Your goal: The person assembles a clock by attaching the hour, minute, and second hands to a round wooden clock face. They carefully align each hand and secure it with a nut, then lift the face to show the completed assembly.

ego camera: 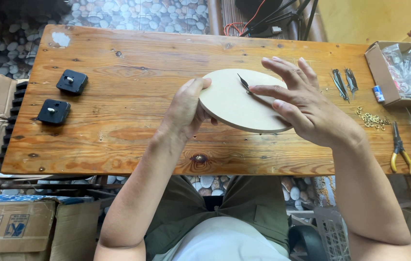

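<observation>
A pale round wooden disc (234, 104) is held tilted above the wooden table (118, 121). My left hand (186, 108) grips the disc's left edge, thumb on top. My right hand (297, 104) rests on the disc's right side, fingers spread, with the index finger touching a thin dark clock hand (244, 83) near the disc's centre. More dark clock hands (344, 82) lie on the table just right of my right hand.
Two black square clock mechanisms (72, 81) (54, 111) sit at the table's left. Small brass rings (372, 119) and yellow-handled pliers (400, 150) lie at the right. A cardboard box (377, 65) with plastic bags stands at the far right corner. Cartons sit below left.
</observation>
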